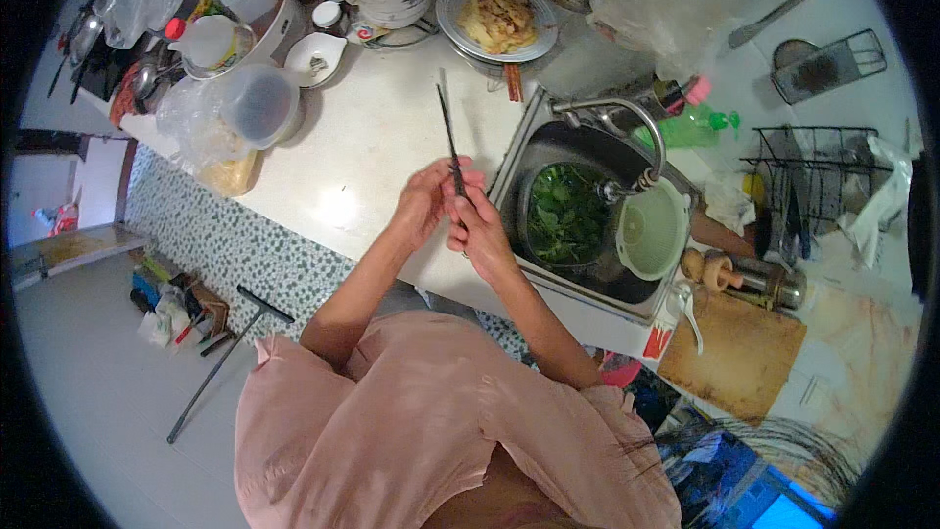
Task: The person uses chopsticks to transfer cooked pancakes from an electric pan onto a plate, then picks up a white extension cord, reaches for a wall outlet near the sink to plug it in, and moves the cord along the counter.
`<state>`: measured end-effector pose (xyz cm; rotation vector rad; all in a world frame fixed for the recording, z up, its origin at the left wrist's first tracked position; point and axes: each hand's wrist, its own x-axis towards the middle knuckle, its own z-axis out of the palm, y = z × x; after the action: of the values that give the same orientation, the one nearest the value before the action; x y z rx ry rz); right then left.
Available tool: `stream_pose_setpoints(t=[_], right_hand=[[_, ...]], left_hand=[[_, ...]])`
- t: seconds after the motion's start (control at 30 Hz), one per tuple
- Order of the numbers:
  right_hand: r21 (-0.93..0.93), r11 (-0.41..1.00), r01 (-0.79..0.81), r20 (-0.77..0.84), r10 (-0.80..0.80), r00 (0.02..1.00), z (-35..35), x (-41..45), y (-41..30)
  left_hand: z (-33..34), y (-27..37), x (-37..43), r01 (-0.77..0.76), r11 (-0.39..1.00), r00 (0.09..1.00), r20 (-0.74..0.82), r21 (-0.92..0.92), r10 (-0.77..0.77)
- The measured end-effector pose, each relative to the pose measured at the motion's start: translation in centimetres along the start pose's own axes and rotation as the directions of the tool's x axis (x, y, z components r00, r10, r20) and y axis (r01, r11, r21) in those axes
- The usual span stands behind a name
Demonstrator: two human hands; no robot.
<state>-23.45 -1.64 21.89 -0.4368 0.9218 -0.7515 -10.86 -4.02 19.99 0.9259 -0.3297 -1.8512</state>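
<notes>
Over the counter's front edge, my right hand (479, 231) grips the lower end of a long, thin, dark utensil (446, 117). It looks like a blade seen edge-on, but I cannot tell its exact kind. My left hand (424, 202) is pressed close beside the right, its fingers around the utensil's middle. The tip points away from me, towards the back of the counter. Just right of my hands, the sink (525, 253) holds leafy greens (565, 217) in a dark basin and a pale green colander (652, 228) leaning on its right side.
A curved faucet (657, 136) reaches over the sink. Behind stands a plate (448, 11) of browned flatbread (503, 18), with wooden chopsticks (513, 82) below. Left are a white spouted bowl (330, 51) and a lidded plastic tub (261, 106). A cutting board (734, 353) lies right of the sink.
</notes>
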Motion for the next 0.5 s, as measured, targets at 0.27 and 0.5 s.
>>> stream_pose_setpoints(t=[0.27, 0.5], right_hand=[[-0.146, 0.981, 0.128, -0.108, -0.144, 0.984, 3.0, 2.1, -2.5], [0.149, 0.981, 0.12, -0.119, -0.103, 0.988, 2.9, 4.5, -4.7]], left_hand=[[1.0, 2.8, 4.0, -0.02, 0.993, 0.999, 0.052, 0.117, 0.014], [0.7, 3.9, 8.1, -0.012, 0.984, 0.998, 0.063, 0.179, 0.001]])
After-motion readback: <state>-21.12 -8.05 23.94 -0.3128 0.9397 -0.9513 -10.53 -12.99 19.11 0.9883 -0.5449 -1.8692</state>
